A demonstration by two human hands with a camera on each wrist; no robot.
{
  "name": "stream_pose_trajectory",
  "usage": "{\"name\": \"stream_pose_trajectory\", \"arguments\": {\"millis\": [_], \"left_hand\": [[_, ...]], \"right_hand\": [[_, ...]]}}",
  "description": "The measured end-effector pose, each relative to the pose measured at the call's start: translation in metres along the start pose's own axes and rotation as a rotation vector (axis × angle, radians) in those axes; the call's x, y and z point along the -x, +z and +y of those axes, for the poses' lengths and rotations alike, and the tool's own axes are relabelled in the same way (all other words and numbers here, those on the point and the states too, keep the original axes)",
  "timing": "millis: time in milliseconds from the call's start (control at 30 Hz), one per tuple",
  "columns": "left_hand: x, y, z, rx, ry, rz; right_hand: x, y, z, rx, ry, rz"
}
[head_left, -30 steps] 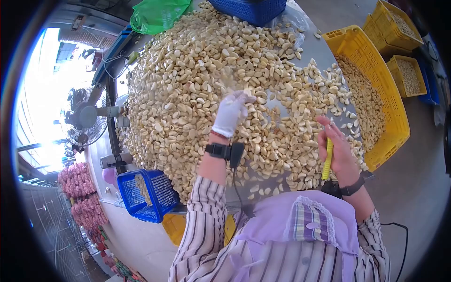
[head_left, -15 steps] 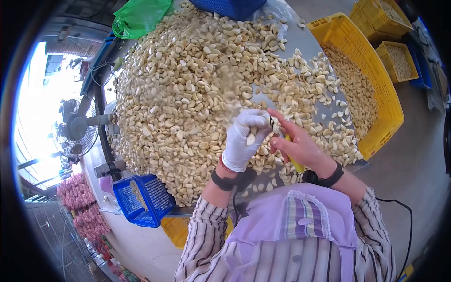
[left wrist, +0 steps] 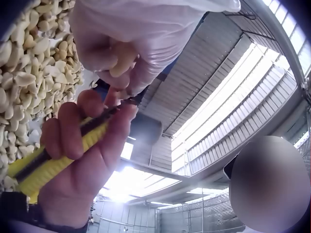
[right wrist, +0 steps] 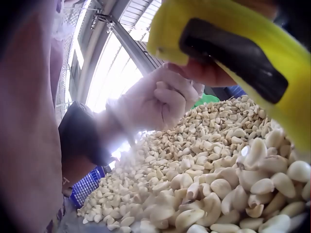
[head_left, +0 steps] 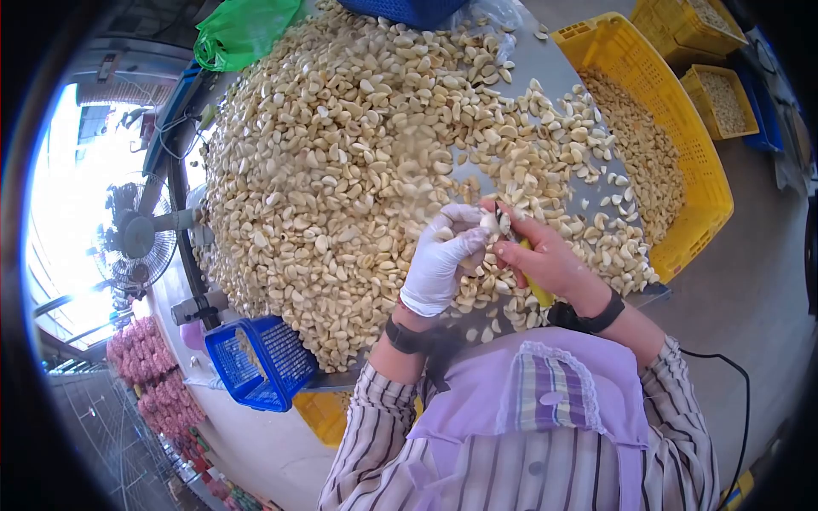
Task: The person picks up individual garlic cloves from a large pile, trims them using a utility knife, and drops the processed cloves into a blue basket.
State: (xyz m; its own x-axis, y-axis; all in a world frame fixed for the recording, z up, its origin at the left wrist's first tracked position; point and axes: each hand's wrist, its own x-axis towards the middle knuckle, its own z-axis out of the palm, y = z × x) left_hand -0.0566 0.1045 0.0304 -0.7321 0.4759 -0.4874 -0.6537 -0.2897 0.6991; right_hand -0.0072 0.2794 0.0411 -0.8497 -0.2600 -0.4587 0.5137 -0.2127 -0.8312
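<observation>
My left hand (head_left: 436, 266), in a thin white glove, pinches a pale garlic clove (head_left: 489, 221) at its fingertips. Another clove (left wrist: 124, 59) is tucked under its curled fingers in the left wrist view. Bare, my right hand (head_left: 555, 266) grips a yellow utility knife (head_left: 537, 289) with a dark strip along its handle. The knife's tip end meets the left fingertips at the held clove, and both hands are close together above the near side of a big heap of peeled garlic cloves (head_left: 315, 187).
The heap covers most of a grey metal table (head_left: 588, 198). To the right stands a large yellow crate (head_left: 707, 200) of cloves. A blue basket (head_left: 290, 353) hangs at the near left edge, a green bag (head_left: 243, 34) lies at the far left, and a fan (head_left: 136, 234) stands beyond.
My left hand has come back from the heap toward me, and my right hand has moved left with the knife to meet it. Over the last half second they stay together, left fingers shifting around the clove.
</observation>
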Motion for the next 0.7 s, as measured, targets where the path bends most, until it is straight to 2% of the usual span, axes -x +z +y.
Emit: {"name": "stream_pose_trajectory", "arguments": {"millis": [167,233,267,333,467,567,667,700], "left_hand": [[0.002,0.008,0.003,0.023,0.042,0.017],[0.007,0.011,-0.001,-0.192,0.104,0.124],[0.007,0.013,-0.004,-0.192,0.1,0.122],[0.007,0.013,-0.011,-0.259,0.271,0.112],[0.009,0.012,-0.014,-0.22,0.282,0.121],[0.009,0.003,-0.017,-0.18,0.333,0.042],[0.003,-0.018,-0.023,0.463,0.259,-0.393],[0.0,-0.02,-0.019,0.459,0.264,-0.39]], "right_hand": [[-0.001,-0.004,0.005,-0.051,-0.044,-0.043],[0.001,-0.002,0.004,0.058,-0.071,-0.035],[0.001,-0.003,0.004,0.057,-0.07,-0.031],[0.001,-0.004,0.003,0.087,-0.05,-0.079],[0.002,-0.005,0.001,0.036,-0.009,-0.113],[0.0,-0.01,0.0,-0.031,0.076,-0.184],[-0.003,-0.014,0.004,-0.261,0.116,-0.071],[-0.004,-0.018,0.007,-0.261,0.115,-0.078]]}}
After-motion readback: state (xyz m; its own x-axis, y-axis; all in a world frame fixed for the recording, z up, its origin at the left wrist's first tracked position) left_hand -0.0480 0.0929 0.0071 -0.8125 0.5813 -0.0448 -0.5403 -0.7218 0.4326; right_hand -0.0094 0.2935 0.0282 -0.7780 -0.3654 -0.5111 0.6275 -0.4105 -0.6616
